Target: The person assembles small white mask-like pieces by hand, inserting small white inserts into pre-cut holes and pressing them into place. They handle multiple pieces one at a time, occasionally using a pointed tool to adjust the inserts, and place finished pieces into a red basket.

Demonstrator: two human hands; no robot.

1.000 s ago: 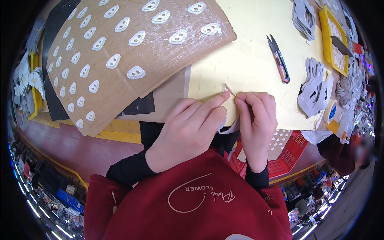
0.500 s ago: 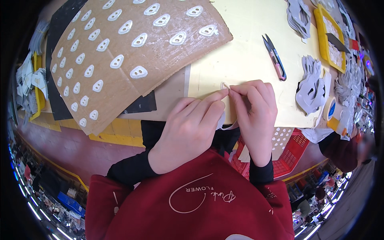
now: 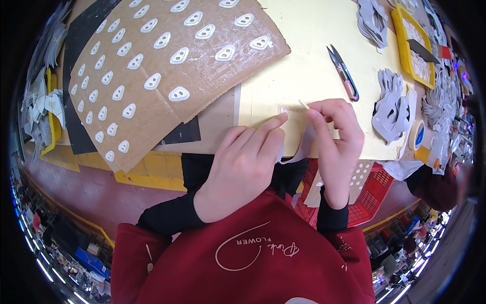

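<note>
A small white piece [image 3: 283,109] lies on the pale yellow sheet [image 3: 298,66] just at the index fingertip of the left hand [image 3: 243,159], which seems to press on its near end; the left thumb is hidden, so I cannot tell whether that hand grips anything. The right hand [image 3: 336,131], apart from the left, pinches a thin off-white strip [image 3: 304,104] between thumb and index finger, its tip pointing up and leftward. Between the hands hangs a pale grey band [image 3: 305,144], partly covered by them; what supports it is unclear. Ahead and left of the left hand, a brown cardboard sheet [image 3: 200,71] bears rows of white two-holed pieces [image 3: 178,93]. Dark-bladed snips [image 3: 344,74] lie beyond the right hand. To its right are grey cut-outs [image 3: 392,114] and, past them, a tape roll [image 3: 416,134]; farther ahead stands a yellow tray [image 3: 406,65]. Below the right hand is a red basket [image 3: 377,190].
</note>
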